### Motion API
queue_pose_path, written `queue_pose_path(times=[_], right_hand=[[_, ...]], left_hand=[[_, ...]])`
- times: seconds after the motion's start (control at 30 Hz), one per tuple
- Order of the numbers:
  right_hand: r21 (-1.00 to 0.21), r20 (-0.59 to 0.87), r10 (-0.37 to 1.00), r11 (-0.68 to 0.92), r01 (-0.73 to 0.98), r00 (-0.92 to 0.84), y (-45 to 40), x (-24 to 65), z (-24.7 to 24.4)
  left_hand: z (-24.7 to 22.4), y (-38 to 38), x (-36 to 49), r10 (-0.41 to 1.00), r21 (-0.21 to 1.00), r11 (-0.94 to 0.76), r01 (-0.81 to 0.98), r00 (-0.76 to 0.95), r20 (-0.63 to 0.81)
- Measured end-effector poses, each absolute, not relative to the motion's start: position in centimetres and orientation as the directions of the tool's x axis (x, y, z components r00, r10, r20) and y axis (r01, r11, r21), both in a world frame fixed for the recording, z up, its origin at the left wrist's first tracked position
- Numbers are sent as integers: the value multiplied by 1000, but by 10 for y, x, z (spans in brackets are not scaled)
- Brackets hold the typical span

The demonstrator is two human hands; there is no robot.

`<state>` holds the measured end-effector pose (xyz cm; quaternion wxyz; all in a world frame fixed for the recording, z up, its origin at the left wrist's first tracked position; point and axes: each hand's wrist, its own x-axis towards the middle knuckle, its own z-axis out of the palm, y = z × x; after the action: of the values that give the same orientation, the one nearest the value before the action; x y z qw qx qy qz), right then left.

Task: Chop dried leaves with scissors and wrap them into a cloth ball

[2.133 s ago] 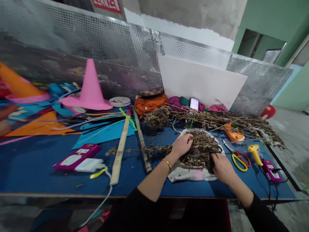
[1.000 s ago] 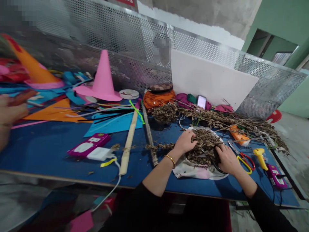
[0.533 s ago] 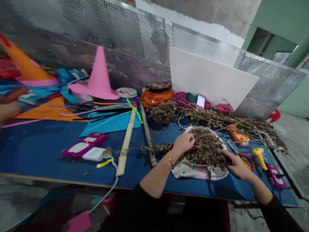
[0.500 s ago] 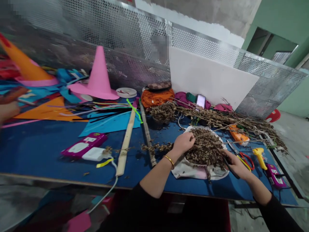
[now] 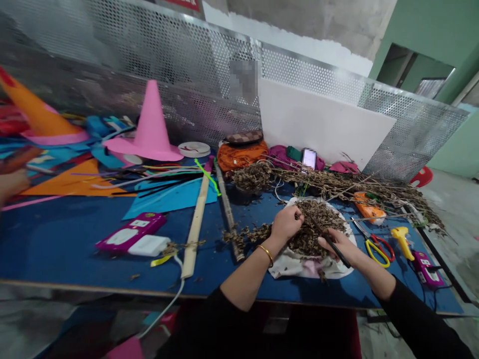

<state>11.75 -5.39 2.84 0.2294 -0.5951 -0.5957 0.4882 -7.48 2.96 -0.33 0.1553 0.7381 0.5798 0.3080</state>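
My left hand (image 5: 287, 223), a gold bangle at its wrist, is closed with its fingertips pinched on a dried plant stalk (image 5: 258, 233), whose leafy part stretches left across the table. The exact grip point is hidden by the fingers. Close by on the right, my right hand (image 5: 341, 248) is wrapped around a slim black-handled tool (image 5: 336, 249); its working end is lost against the leaves. Both hands are over a heap of brown dried leaves (image 5: 312, 239) on a white cloth (image 5: 288, 268).
Right of the cloth lie scissors (image 5: 377, 252), a yellow glue gun (image 5: 402, 242) and a purple power strip (image 5: 426, 269). Dried branches (image 5: 337, 182) line the back. Leftward are a wooden strip (image 5: 194, 232), a pink cone hat (image 5: 151, 124) and another person's hand (image 5: 13, 182).
My right hand has moved left with the black-handled tool, closer to my left hand. The left hand keeps nearly the same place over the leaves.
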Motion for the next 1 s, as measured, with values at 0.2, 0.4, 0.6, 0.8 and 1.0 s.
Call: queue_pose_path(times=[0.2,0.4,0.6,0.8,1.0], right_hand=[[-832,-246,946,-96,547,-209,-55,120,26],[-831,-327,930,-198,520,-168,-58,125,20],[-837,-306,934,-171,519,-187,-47,103,25],[-813,-184,968,-53,580,-169,-33,101,11],[-785,-105,984,7,620,-145,-31,102,-4]], left_hand=[[-2,32,-77,958,609,-231,759,68,278],[-1,29,-73,953,611,-252,750,84,290],[-1,24,-68,952,597,-268,757,112,285],[1,22,-68,949,581,-284,763,137,284],[-1,24,-68,954,583,-264,769,120,275]])
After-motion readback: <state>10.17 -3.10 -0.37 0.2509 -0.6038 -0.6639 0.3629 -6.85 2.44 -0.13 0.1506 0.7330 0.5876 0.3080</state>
